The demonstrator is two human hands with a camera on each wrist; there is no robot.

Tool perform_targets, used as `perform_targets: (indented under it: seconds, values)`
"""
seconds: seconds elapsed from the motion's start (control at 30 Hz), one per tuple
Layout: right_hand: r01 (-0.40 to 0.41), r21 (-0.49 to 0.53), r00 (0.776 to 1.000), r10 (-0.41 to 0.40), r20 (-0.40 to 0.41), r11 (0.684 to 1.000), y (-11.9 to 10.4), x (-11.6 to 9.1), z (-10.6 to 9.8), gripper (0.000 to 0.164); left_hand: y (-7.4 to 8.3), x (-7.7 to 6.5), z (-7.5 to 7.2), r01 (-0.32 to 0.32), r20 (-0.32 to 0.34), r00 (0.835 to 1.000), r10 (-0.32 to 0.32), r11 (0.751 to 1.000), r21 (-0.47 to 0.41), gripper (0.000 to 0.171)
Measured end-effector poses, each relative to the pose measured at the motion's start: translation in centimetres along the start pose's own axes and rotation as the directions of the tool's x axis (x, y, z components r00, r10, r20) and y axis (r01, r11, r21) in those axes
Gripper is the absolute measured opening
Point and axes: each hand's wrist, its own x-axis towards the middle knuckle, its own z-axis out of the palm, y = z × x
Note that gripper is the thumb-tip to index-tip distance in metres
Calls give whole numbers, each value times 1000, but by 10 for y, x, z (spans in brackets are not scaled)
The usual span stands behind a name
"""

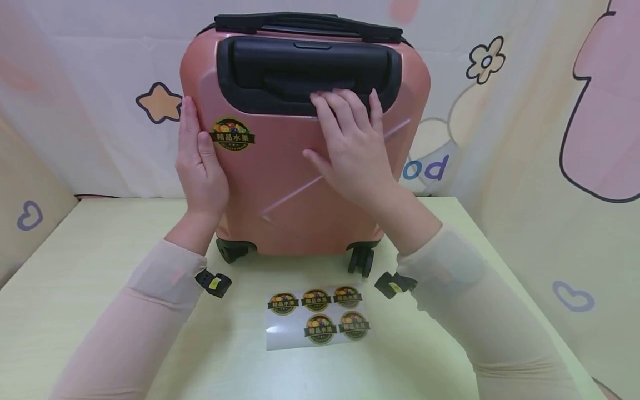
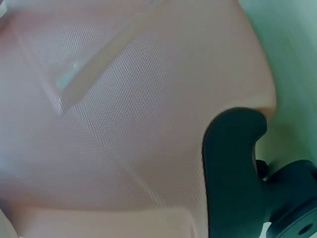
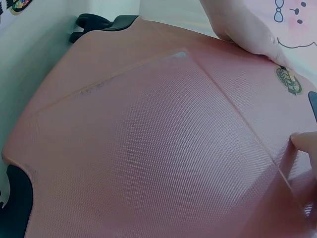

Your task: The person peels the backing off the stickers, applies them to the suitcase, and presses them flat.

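Observation:
A pink hard-shell suitcase point(image 1: 285, 172) stands upright on the table, its black pull handle point(image 1: 310, 58) lowered into the recess. One round fruit sticker point(image 1: 233, 135) with a dark banner is on the shell's upper left, below the recess corner. My left hand point(image 1: 200, 161) rests along the suitcase's left side, fingers straight and pointing up, thumb near the sticker. My right hand point(image 1: 355, 139) lies over the front, its fingertips at the recess's lower edge and the thumb spread on the shell. In the left wrist view, ribbed shell and a black wheel point(image 2: 292, 198) show.
A sticker sheet point(image 1: 285, 336) lies on the table point(image 1: 240, 361) before the suitcase, with several fruit stickers and a bare spot at its lower left. Behind hangs a cartoon-printed cloth point(image 1: 115, 61). Black bands point(image 1: 214, 283) are on both wrists.

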Motion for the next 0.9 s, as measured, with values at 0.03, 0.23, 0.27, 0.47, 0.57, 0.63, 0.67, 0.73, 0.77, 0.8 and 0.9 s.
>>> perform_targets:
  seconds: [0.03,0.23,0.27,0.47,0.57,0.63,0.67,0.73,0.77,0.8,0.9]
  values:
    - [0,-1,1000,0,2,1000,0,0,0,68,2,0,-1,24,23,999,-25,1000,12,57]
    - [2,2,1000,-2,-4,1000,0,0,0,68,19,8,-3,233,139,958,-250,964,126,113]
    - [2,3,1000,-2,-6,1000,0,0,0,69,22,9,-4,255,145,950,-275,956,142,115]
    - [3,3,1000,-3,-8,1000,0,0,0,69,20,9,-5,240,139,957,-256,963,125,97]
    - [8,9,1000,-8,-13,1000,0,1,0,68,15,8,-4,188,94,977,-193,981,55,75]
    - [9,9,1000,-9,-13,1000,0,0,0,68,14,8,-3,165,65,984,-166,986,19,62]
    - [8,8,1000,-8,-13,1000,0,0,0,68,13,9,-3,169,48,984,-169,986,-2,56]
    - [5,6,1000,-5,-10,1000,0,0,0,68,13,10,-3,180,26,983,-180,984,-5,50]
    - [5,6,1000,-5,-10,1000,1,-1,0,68,12,10,-4,184,22,983,-184,983,-5,49]
    - [6,5,1000,-6,-10,1000,1,-1,0,68,12,11,-4,183,21,983,-183,983,-4,49]
    - [8,9,1000,-8,-17,1000,1,-1,0,68,17,12,-5,202,44,979,-200,978,-46,70]
